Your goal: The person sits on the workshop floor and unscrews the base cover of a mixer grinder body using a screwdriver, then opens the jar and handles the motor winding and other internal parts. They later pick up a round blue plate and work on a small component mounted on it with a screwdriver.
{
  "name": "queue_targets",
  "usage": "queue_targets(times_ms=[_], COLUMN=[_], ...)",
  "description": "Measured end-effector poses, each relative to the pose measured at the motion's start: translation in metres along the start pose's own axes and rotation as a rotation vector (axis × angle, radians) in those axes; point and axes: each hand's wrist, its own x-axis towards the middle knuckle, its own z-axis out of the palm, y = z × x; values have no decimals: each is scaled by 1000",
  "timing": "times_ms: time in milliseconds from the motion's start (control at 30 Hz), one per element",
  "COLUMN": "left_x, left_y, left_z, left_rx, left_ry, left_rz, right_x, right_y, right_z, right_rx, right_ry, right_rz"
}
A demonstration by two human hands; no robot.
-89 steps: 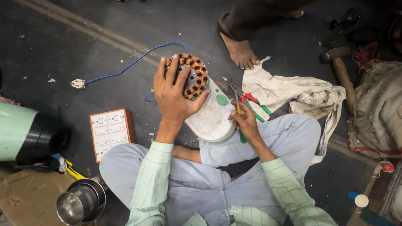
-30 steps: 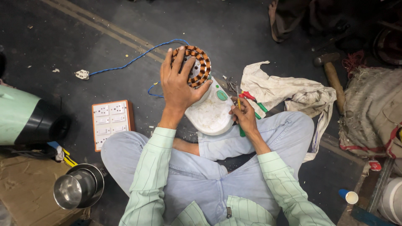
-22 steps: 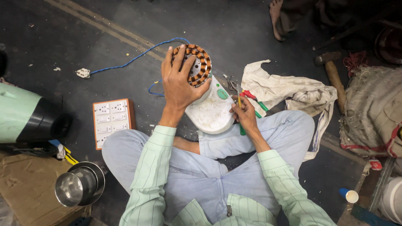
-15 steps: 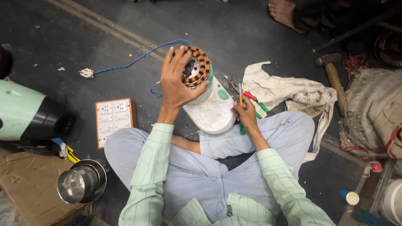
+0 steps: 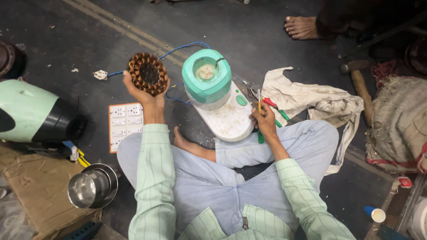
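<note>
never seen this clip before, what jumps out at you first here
The eye lands on the ring of copper windings held up in the left hand, out to the left over the dark floor. Beside it, in the middle, stands a mint-green and white appliance base with a blue wire trailing behind it. The right hand rests at its right edge, gripping a green-handled screwdriver.

One copper-wound stator (image 5: 148, 74), upper left of centre; one mint-and-white mixer base (image 5: 216, 95), centre; one green-handled screwdriver (image 5: 259, 121); one switchboard (image 5: 125, 125), left of centre; one steel jar (image 5: 92, 186), lower left; one cloth (image 5: 307, 95), right of centre; one hammer (image 5: 359, 86), upper right; one paper cup (image 5: 374, 214), lower right.
</note>
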Motion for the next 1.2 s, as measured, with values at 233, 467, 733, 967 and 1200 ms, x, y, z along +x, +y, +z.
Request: queue_targets(times_ms=[233,467,733,967,1200], left_x=[-3,-20,-27,-25,-35], left_y=[-22,-41,-58,-86,-103], left_z=[-15,-10,-22,-33,-25], left_rx=[275,163,386,1545,1688], left_ry=[419,578,752,764,570], left_rz=[-71,-23,194,437,171], right_x=[3,2,6,7,4], right_y=[-2,2,15,14,4], right_z=[2,-8,-15,-16,-9], right_rx=[-20,-39,-45,-38,-52], right_ry=[-20,18,-13,-3,-12], right_rz=[-38,-50,-54,-49,-66])
